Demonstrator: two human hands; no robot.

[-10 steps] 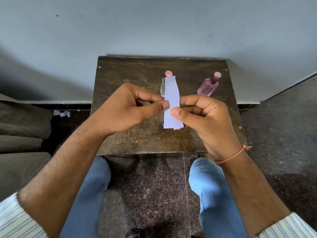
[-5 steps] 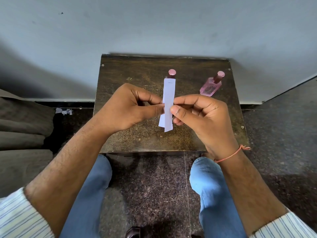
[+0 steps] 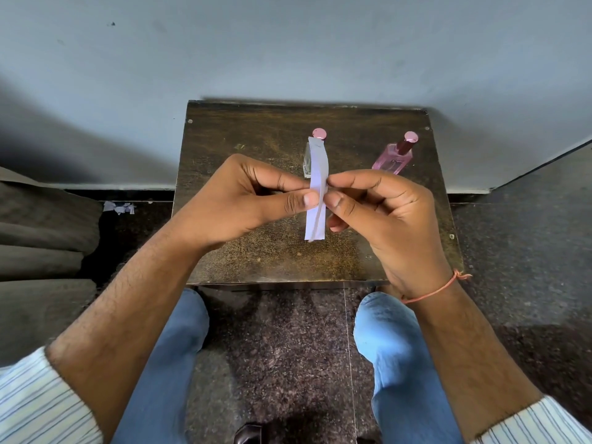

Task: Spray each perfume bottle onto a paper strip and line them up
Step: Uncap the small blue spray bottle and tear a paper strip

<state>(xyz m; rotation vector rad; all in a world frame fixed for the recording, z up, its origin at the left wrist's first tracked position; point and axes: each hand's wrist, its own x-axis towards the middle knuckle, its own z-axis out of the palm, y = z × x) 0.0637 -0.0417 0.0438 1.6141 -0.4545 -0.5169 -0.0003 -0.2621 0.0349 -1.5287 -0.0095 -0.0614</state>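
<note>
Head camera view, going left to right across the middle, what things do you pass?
Torn paper scraps on the floor → left hand → paper strip pinched between both hands → right hand. Farther back, the pink perfume bottle stands rightmost on the table.

Left hand (image 3: 243,200) and right hand (image 3: 384,213) raised together, thumbs and forefingers pinching a narrow white folded paper strip (image 3: 316,200) from either side. Remaining fingers curled. Both forearms bare, striped sleeves pushed back. Thin orange thread band (image 3: 435,290) on right wrist.
</note>
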